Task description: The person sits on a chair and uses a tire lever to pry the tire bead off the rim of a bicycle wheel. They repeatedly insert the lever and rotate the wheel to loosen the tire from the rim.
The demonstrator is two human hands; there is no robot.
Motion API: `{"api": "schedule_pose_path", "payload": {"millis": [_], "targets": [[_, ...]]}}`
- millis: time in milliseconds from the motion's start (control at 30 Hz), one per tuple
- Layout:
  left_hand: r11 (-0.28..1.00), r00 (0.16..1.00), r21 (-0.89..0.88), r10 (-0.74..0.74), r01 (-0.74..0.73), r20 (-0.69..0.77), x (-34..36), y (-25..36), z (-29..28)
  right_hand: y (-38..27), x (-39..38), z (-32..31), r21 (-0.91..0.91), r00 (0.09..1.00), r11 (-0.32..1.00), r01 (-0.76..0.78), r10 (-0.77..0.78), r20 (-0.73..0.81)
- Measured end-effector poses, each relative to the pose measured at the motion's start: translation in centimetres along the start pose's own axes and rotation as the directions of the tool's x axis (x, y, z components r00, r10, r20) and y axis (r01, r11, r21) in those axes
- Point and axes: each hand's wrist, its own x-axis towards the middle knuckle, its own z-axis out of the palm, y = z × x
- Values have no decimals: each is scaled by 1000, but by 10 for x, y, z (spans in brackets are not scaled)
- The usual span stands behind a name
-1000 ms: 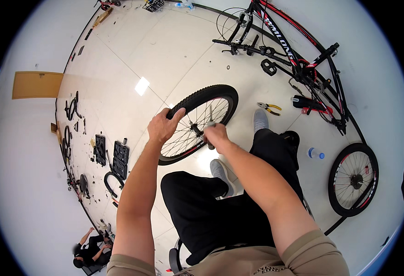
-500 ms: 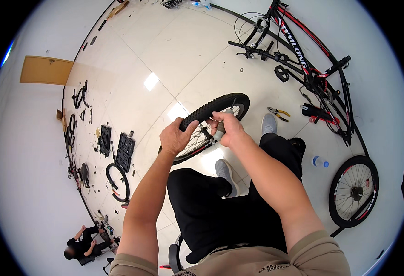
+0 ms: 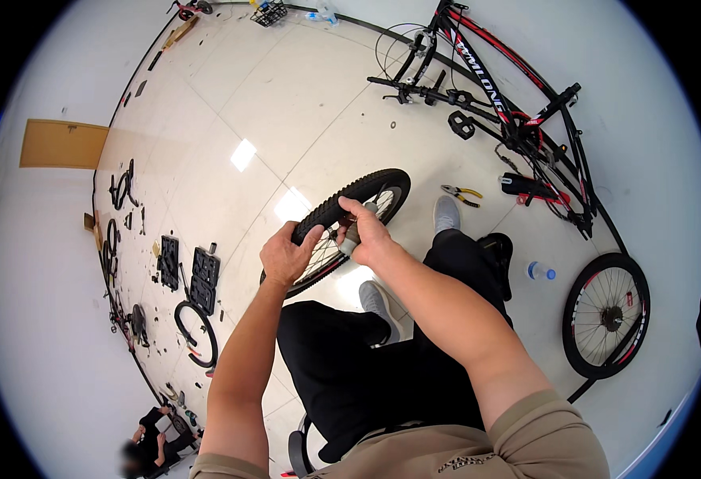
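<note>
A bicycle wheel (image 3: pixel 392 182) with a black knobby tire stands tilted in front of my legs, its spokes partly hidden by my hands. My left hand (image 3: pixel 288 254) grips the tire on its near left side, the thumb lying over the tread. In my right hand (image 3: pixel 369 235) is a grey-green cylindrical thing (image 3: pixel 349 243), held against the wheel's inner side by the rim. The fingers of that hand wrap around it, and its exact kind is hidden. The right thumb and index finger reach the tire's edge.
Yellow-handled pliers (image 3: pixel 463 195) lie beyond my shoe. At right are a black-and-red bicycle frame (image 3: pixel 490 88), a bottle (image 3: pixel 540 271) and another wheel (image 3: pixel 567 323). An open black tool case (image 3: pixel 205 279) lies at left among scattered parts. A person (image 3: pixel 155 435) sits at lower left.
The view has shifted, so the surroundings appear farther left. Both hands keep their hold on the wheel and the cylindrical thing, with little visible change in grip.
</note>
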Motion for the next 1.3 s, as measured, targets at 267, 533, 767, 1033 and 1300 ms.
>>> {"api": "schedule_pose_path", "payload": {"millis": [267, 533, 767, 1033, 1300], "targets": [[968, 973, -186, -135, 170, 185, 1, -38, -7, 27, 3, -4, -41, 997, 998, -45, 47, 55], [878, 969, -464, -1, 118, 246, 10, -55, -12, 41, -10, -3, -222, 998, 975, 8, 5, 58], [993, 946, 37, -120, 114, 300, 27, 12, -8, 50, -21, -6, -398, 994, 917, 37, 8, 109], [993, 904, -110, 14, 36, 426, 35, 1, -8, 28, -31, 3, -224, 999, 974, -25, 19, -29], [989, 927, -148, 34, 24, 373, 30, 10, -5, -6, -15, 7, -182, 986, 983, -32, 1, -167]]}}
